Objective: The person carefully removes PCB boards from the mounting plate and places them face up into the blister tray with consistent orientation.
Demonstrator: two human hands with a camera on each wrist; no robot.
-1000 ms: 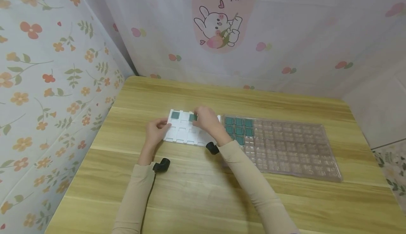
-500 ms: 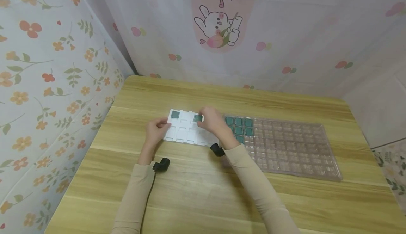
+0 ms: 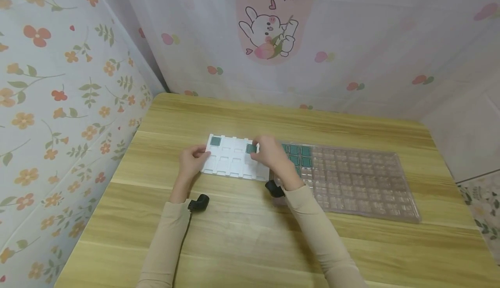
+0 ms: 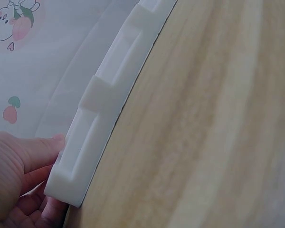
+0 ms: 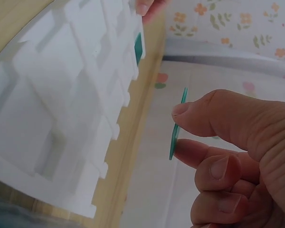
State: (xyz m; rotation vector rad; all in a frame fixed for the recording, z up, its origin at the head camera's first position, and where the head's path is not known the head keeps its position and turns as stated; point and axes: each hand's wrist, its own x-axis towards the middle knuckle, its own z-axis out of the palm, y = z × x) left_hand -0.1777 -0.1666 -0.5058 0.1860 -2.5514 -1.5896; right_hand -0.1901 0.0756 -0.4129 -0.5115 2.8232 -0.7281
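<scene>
My left hand (image 3: 190, 162) grips the left end of a shallow white tray (image 3: 224, 165) with square pockets. In the left wrist view its thumb (image 4: 45, 147) lies at the tray's rim, with the other fingers curled lower down. Over the back row, towards the tray's right end, my right hand (image 3: 271, 153) pinches a thin green square chip (image 5: 174, 135) between thumb and finger. The right wrist view shows this chip edge-on, clear of the tray. Another green chip (image 3: 215, 141) lies in the back left pocket.
Right beside the white tray lies a large clear plastic tray (image 3: 359, 179) with many small pockets. Several green chips (image 3: 306, 151) fill its back left corner, partly hidden by my right hand. A wooden table (image 3: 234, 227) bears both trays, with a printed curtain (image 3: 351, 54) behind.
My right hand has moved to the right along the white tray's back row, carrying the pinched green chip. My left hand and both trays have stayed in place.
</scene>
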